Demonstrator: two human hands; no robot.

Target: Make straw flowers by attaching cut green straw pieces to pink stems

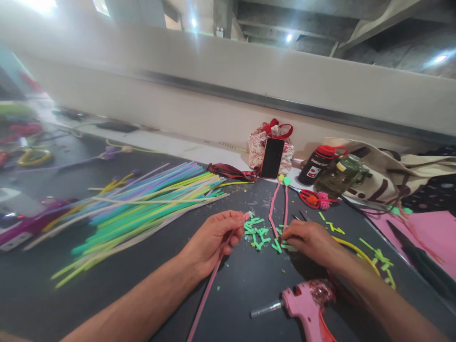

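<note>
My left hand (221,240) pinches a pink pipe cleaner (208,289) near its upper end, where a small pink and green tip shows at the fingertips. The rest of the stem hangs down toward the bottom edge. Short cut green pieces (257,235) lie scattered on the dark table between my hands. My right hand (306,240) is closed, fingertips down at the right side of these pieces; what they hold, if anything, is hidden. Two pink stems with yellow and green heads (286,199) lie just beyond the right fingers. A pink glue gun (302,301) rests below my right hand.
Many long coloured pipe cleaners (142,204) are spread at left, near a purple tool (46,218). Behind stand a phone (272,157), a patterned bag (256,145), a black bottle (314,166) and a green bottle (338,178). Red-handled scissors (308,199) and black-handled scissors (423,261) lie at right.
</note>
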